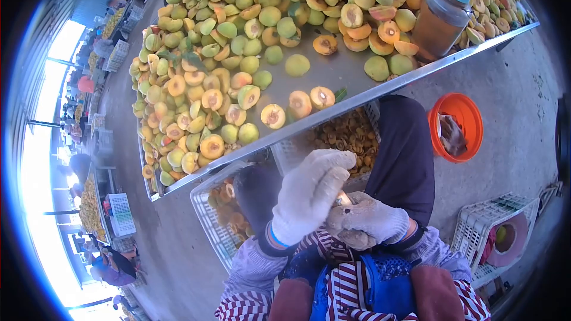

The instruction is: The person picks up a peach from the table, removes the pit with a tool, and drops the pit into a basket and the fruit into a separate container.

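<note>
The left hand point(312, 193), in a white knitted glove smudged with brown, is partly closed, its fingers bent together and angled over the other hand. The right hand point(366, 220), in a matching soiled glove, is curled nearly closed. The two meet above the person's lap, and a small, shiny orange-and-pale piece point(343, 199) shows between them, against the fingers of the right hand; it is too small and too covered to tell what it is or which hand grips it.

Beyond the hands stands a metal-topped desk point(342, 74) with a raised rim, heaped with green and orange halved fruits point(212, 99). Some show a brown pit or hollow; a few lie loose near the front rim, close to a small green leaf point(340, 94). A clear bottle with a light-blue lid and brown liquid point(441, 21) stands at the right side of the heap.

Under the near rim, between dark-trousered knees, a white plastic crate point(289, 153) holds small brown-orange pieces point(348, 137). Another white crate point(204, 208), beside the left knee, holds orange-brown fruit pieces point(229, 211). An orange plastic bucket point(471, 125) with a crumpled cloth point(452, 135) stands on the concrete floor point(440, 184), right of the right knee.
</note>
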Motion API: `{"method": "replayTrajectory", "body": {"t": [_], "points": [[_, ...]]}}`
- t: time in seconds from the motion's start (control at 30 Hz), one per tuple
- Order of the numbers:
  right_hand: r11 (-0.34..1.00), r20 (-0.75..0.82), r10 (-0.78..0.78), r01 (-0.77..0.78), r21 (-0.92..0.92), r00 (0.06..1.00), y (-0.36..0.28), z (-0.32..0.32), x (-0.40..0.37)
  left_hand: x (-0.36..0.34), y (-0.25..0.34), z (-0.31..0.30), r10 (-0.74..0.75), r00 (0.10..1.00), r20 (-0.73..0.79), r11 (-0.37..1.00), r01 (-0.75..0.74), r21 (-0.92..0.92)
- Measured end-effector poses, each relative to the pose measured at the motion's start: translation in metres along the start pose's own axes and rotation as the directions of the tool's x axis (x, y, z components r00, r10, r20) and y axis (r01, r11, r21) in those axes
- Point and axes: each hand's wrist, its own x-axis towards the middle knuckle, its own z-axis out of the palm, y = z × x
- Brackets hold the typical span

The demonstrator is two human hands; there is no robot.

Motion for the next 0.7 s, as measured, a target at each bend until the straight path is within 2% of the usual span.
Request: {"method": "replayTrajectory", "body": {"t": [0.03,0.07,0.1,0.13,0.2,0.23,0.27,0.3,0.33,0.4,0.43,0.5,0.53,0.6,0.63,0.7], "points": [[0.994,-0.007,0.023,-0.022,0.110,1.000,0.011,-0.008,0.002,-0.001,-0.002,0.002,0.179,0.984,0.015,0.965,-0.178,0.192],[0.975,-0.014,0.045,-0.041,0.217,0.999,0.018,-0.014,0.003,-0.001,-0.003,0.003,0.347,0.936,0.066,0.863,-0.346,0.369],[0.998,-0.182,-0.025,0.034,0.050,0.983,0.015,-0.001,0.003,0.000,-0.001,0.001,0.323,0.939,0.116,0.879,-0.344,0.330],[0.998,-0.183,-0.020,0.030,0.050,0.983,0.014,0.002,0.003,0.002,-0.004,-0.002,0.321,0.940,0.112,0.881,-0.340,0.330],[0.991,-0.145,-0.084,0.098,0.092,0.986,0.010,0.004,0.005,0.008,-0.011,-0.006,0.335,0.934,0.125,0.919,-0.353,0.176],[0.991,-0.145,-0.090,0.104,0.090,0.985,0.004,0.000,0.006,0.008,-0.008,-0.003,0.339,0.932,0.129,0.917,-0.358,0.176],[0.998,-0.041,-0.046,0.047,0.039,0.998,-0.001,-0.009,0.006,0.004,-0.004,0.004,0.155,0.988,-0.010,0.987,-0.155,0.037],[1.000,0.060,0.010,-0.009,-0.014,0.998,-0.002,-0.013,0.006,-0.002,-0.003,0.007,-0.063,0.991,-0.119,0.991,0.047,-0.129],[1.000,0.061,0.010,-0.009,-0.012,0.998,-0.001,-0.013,0.006,-0.007,-0.004,0.007,-0.064,0.991,-0.119,0.991,0.049,-0.128],[0.996,-0.063,0.040,-0.034,0.085,0.997,0.003,-0.007,0.004,-0.014,-0.009,0.004,-0.213,0.976,-0.041,0.873,0.171,-0.456],[0.995,-0.063,0.045,-0.039,0.087,0.997,0.006,-0.005,0.003,-0.015,-0.015,0.002,-0.217,0.975,-0.044,0.872,0.173,-0.458],[0.988,-0.092,0.017,-0.003,0.156,0.996,0.008,-0.003,0.001,-0.012,-0.026,-0.006,0.065,0.995,0.071,0.944,-0.038,-0.328],[0.988,-0.093,0.017,-0.003,0.156,0.996,0.007,0.000,0.001,-0.009,-0.026,-0.009,0.065,0.995,0.072,0.944,-0.038,-0.329],[0.995,-0.177,0.010,0.009,0.103,0.984,0.005,0.005,0.001,-0.003,-0.022,-0.013,0.186,0.971,0.151,0.975,-0.163,-0.150],[0.995,-0.175,0.007,0.011,0.104,0.985,0.003,0.003,0.001,-0.004,-0.020,-0.012,0.187,0.970,0.153,0.975,-0.164,-0.147],[0.993,-0.049,0.104,-0.101,0.066,0.993,-0.007,-0.002,0.001,-0.006,-0.015,-0.004,0.034,0.999,0.001,0.983,-0.034,-0.180]]}}
